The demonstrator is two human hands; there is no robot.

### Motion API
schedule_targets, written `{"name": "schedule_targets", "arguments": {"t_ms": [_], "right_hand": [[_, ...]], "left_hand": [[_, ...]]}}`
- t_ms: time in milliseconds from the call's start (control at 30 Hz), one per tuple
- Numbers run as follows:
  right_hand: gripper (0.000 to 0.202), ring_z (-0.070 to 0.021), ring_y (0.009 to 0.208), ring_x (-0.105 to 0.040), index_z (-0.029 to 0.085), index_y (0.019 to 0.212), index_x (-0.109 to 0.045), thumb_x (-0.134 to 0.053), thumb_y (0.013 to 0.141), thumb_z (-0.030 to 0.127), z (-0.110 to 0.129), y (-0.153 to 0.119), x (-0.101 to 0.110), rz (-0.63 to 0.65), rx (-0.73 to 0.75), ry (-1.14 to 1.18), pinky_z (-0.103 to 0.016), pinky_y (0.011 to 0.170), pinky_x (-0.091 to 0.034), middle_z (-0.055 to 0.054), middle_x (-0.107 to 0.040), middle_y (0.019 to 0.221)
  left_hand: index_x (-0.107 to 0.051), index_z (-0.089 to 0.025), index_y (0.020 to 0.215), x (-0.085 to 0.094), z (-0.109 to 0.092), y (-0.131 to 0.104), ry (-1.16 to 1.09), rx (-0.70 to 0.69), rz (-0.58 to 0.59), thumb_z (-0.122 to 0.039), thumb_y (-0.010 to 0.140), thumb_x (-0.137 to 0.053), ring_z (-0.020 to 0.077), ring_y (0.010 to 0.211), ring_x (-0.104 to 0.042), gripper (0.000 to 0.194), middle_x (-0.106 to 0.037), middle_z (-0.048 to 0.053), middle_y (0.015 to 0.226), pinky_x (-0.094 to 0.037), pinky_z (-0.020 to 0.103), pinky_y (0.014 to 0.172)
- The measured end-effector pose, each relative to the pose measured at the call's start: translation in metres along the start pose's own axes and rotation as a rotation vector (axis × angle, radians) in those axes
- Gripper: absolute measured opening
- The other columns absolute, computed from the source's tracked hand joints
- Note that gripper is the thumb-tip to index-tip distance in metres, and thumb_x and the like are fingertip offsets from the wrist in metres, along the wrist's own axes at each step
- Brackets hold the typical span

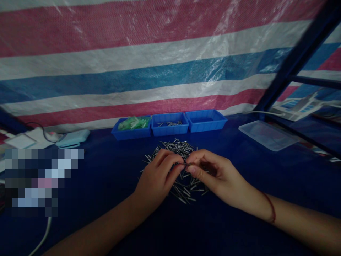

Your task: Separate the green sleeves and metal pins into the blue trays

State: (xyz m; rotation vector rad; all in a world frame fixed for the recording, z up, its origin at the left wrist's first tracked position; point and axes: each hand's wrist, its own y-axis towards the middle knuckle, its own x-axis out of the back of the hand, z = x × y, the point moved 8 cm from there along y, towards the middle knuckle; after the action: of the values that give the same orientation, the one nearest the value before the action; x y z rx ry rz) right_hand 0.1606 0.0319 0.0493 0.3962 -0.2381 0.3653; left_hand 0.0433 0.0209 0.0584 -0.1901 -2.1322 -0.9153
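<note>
A loose pile of silver blind rivets [185,193] lies on the dark blue tabletop. Just above it, my left hand [157,174] and my right hand [220,172] meet, thumbs and index fingers pinched on a thin dark rivet [183,164] held level between them. My left fingertips grip its left end, and my right fingertips grip its right end. Much of the rivet is hidden by the fingers, and both hands cover part of the pile. A red cord circles my right wrist.
Behind the pile stand three blue bins: one with green plastic packets [134,123], a middle bin [170,132] with a few rivets, and a right bin [206,126]. A clear plastic lid [268,136] lies right. A light blue case [73,138] and white cable [45,234] are left.
</note>
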Motion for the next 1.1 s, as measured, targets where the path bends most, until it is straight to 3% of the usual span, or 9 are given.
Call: {"name": "schedule_targets", "arguments": {"t_ms": [333, 467, 633, 700, 867, 1000, 1100], "right_hand": [[0.016, -0.0116, 0.078, -0.06, 0.021, 0.1, -0.06, -0.053, 0.086, 0.018, 0.014, -0.001, -0.001, 0.037, 0.119, -0.204, -0.024, 0.069, -0.048, -0.002, -0.065, 0.089], [0.012, -0.0122, 0.076, -0.058, 0.018, 0.095, -0.059, -0.051, 0.087, 0.019, 0.021, 0.0, 0.0, 0.038, 0.191, -0.354, -0.025, 0.067, -0.047, -0.003, -0.062, 0.085], [0.015, -0.0148, 0.074, -0.055, 0.017, 0.085, -0.058, -0.046, 0.089, 0.025, 0.028, 0.006, -0.003, 0.097, 0.286, -0.543, -0.03, 0.068, -0.046, -0.005, -0.059, 0.08], [0.018, -0.0163, 0.079, -0.055, 0.016, 0.083, -0.058, -0.044, 0.09, 0.026, 0.031, 0.016, -0.001, 0.078, 0.342, -0.641, -0.032, 0.073, -0.046, -0.006, -0.059, 0.084], [0.023, -0.0216, 0.093, -0.053, 0.016, 0.087, -0.061, -0.042, 0.09, 0.028, 0.028, 0.07, 0.02, -0.167, 0.423, -0.854, -0.037, 0.085, -0.042, -0.01, -0.055, 0.097], [0.024, -0.0251, 0.094, -0.052, 0.012, 0.088, -0.063, -0.045, 0.087, 0.027, 0.002, 0.118, 0.025, -0.171, 0.312, -0.968, -0.04, 0.086, -0.04, -0.013, -0.057, 0.096], [0.024, -0.0275, 0.092, -0.052, 0.011, 0.089, -0.064, -0.049, 0.085, 0.028, -0.007, 0.127, 0.029, -0.153, 0.262, -0.977, -0.044, 0.085, -0.039, -0.015, -0.059, 0.092]], "left_hand": [[-0.052, -0.02, 0.097, -0.008, 0.004, 0.001, -0.012, 0.017, 0.064, -0.017, 0.092, -0.042, 0.0162, 0.085, -0.056, 0.011, -0.051, 0.004, 0.095, -0.048, 0.03, 0.073], [-0.05, -0.02, 0.1, -0.01, 0.004, 0.001, -0.027, 0.014, 0.11, -0.017, 0.093, -0.038, 0.0167, 0.091, -0.054, 0.013, -0.05, 0.005, 0.097, -0.047, 0.032, 0.079], [-0.045, -0.019, 0.102, -0.005, 0.004, 0.0, -0.068, 0.046, 0.075, -0.016, 0.094, -0.032, 0.0175, 0.09, -0.054, 0.016, -0.052, 0.006, 0.097, -0.046, 0.035, 0.08], [-0.04, -0.019, 0.111, -0.002, 0.01, 0.0, -0.066, 0.09, 0.03, -0.017, 0.093, -0.033, 0.018, 0.087, -0.054, 0.019, -0.052, 0.007, 0.098, -0.046, 0.036, 0.079], [-0.031, -0.018, 0.125, -0.001, 0.025, -0.001, -0.05, 0.157, 0.004, -0.024, 0.092, -0.04, 0.013, 0.068, -0.053, 0.035, -0.051, 0.008, 0.104, -0.049, 0.034, 0.072], [-0.038, -0.018, 0.121, -0.002, 0.025, 0.002, 0.007, 0.112, 0.067, -0.023, 0.091, -0.042, 0.0177, 0.086, -0.056, 0.031, -0.05, 0.01, 0.111, -0.048, 0.036, 0.079], [-0.045, -0.017, 0.115, -0.001, 0.022, 0.003, 0.037, 0.042, 0.098, -0.02, 0.09, -0.043, 0.0206, 0.101, -0.052, 0.025, -0.053, 0.009, 0.11, -0.044, 0.038, 0.088]]}}
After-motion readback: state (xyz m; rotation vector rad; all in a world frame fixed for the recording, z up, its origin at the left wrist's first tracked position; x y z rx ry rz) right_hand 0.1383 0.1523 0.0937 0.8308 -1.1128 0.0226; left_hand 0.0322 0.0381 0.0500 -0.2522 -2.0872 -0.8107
